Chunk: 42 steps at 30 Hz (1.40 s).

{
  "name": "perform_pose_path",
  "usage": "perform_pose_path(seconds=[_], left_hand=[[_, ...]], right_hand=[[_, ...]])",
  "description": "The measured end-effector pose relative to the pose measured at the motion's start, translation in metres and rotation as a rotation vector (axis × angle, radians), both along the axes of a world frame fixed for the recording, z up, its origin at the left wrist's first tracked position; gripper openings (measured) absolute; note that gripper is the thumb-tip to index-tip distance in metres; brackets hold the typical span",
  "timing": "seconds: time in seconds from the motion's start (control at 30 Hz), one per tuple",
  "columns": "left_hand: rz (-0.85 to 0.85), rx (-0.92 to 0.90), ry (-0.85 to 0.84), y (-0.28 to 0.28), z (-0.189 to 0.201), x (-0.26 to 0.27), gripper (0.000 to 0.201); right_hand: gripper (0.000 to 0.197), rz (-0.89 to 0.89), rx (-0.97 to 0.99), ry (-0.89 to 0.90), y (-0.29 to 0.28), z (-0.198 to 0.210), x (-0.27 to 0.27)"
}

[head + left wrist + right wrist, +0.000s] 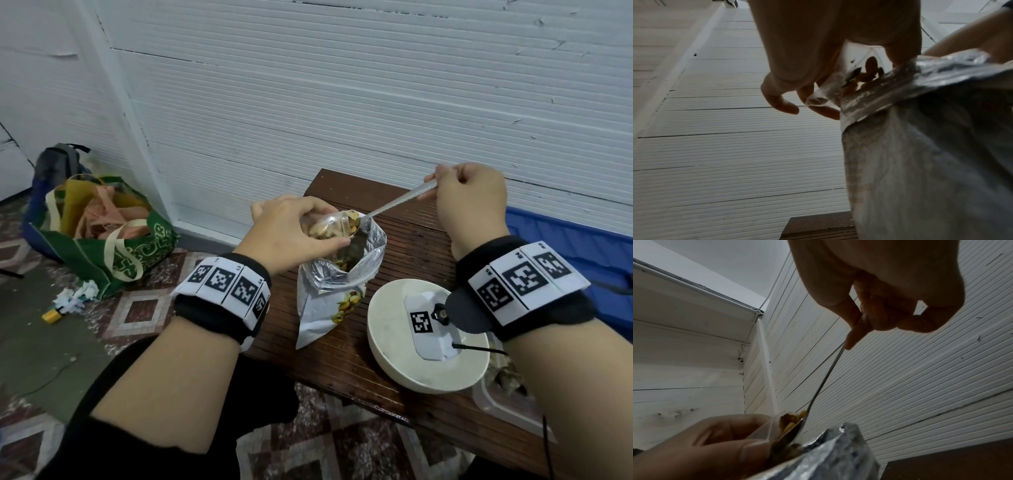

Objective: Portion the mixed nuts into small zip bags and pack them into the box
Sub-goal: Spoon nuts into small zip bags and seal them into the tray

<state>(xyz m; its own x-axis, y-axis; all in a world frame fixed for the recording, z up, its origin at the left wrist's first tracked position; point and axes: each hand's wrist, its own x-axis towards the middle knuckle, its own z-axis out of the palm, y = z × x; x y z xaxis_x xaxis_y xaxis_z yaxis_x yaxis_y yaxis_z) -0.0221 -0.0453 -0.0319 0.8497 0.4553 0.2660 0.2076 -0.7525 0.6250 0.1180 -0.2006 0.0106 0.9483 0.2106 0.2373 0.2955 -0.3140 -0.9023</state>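
A large foil nut pouch (329,291) stands open on the wooden table (411,240). Above its mouth my left hand (291,233) holds a small clear zip bag (329,228) partly filled with mixed nuts. My right hand (469,202) pinches the handle of a metal spoon (394,202), whose bowl of nuts tips at the zip bag's opening. From the left wrist, the zip bag (849,81) hangs from my fingers (785,105) against the pouch (920,146). The right wrist view has the spoon (826,378) running down to the nuts (791,420) beside my left thumb (725,449).
A white bowl (387,356) with a tagged card inside sits at the table's front right. A clear plastic box (493,404) lies partly hidden under my right forearm. On the floor to the left stand a green tote bag (102,233), a backpack (58,164) and crumpled paper.
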Motion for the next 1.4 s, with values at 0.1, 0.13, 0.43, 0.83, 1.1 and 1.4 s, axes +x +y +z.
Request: perform_pose_path(seconds=[0.1,0.13,0.43,0.83,1.1,1.4], left_hand=[[-0.007,-0.005,-0.020,-0.003,0.000,0.002,0.038],[-0.012,-0.008,-0.027,-0.004,0.000,0.003,0.038],[0.012,-0.034,-0.072,-0.005,-0.003,0.005,0.035],[0.078,-0.199,-0.138,0.004,-0.009,0.006,0.051],[0.117,-0.223,-0.073,0.002,-0.005,0.003,0.033],[0.096,-0.238,-0.059,0.001,-0.004,0.003,0.024]], right_hand=[[0.032,0.047,-0.012,-0.014,0.005,-0.001,-0.004],[0.033,0.059,-0.012,-0.017,0.006,-0.002,-0.005],[0.027,0.137,0.095,-0.193,0.003,0.006,-0.011],[0.019,0.092,0.376,-0.512,-0.013,0.025,-0.010],[0.018,0.185,0.099,-0.571,-0.014,-0.011,-0.022],[0.020,0.386,-0.230,-0.921,-0.011,-0.057,-0.030]])
